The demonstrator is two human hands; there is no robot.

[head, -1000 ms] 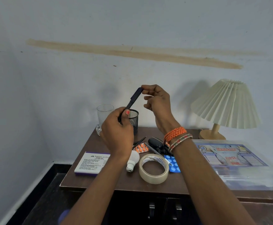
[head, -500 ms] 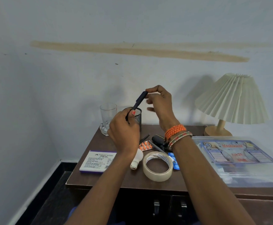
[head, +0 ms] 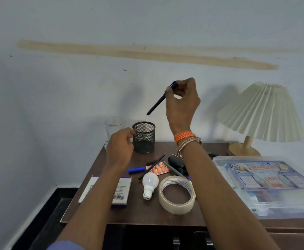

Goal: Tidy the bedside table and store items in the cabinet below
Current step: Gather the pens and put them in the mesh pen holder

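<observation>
While the right hand (head: pixel 182 105) is pinching a dark pen (head: pixel 158 101) above the mesh cup (head: pixel 144 138), whose contents are unreadable, the left hand (head: pixel 119 147) is hanging loosely curled, holding nothing, beside it, partly hiding a glass (head: pixel 114 125).

Left hand (head: pixel 119 147) has let go of the black pen (head: pixel 159 101); a second ago both hands were on it, left gripping the lower end, right pinching the top. Now only the right hand (head: pixel 182 103) holds it, pinched at the upper end, and it has lifted higher, so the pen hangs tilted with its free tip down-left, above the mesh pen cup (head: pixel 144 137). Left hand has dropped to just beside the cup's left rim, fingers loosely curled, holding nothing. With that hand out of the way, a blue pen (head: pixel 136 170) on the table (head: pixel 140 210) is now visible.
</observation>
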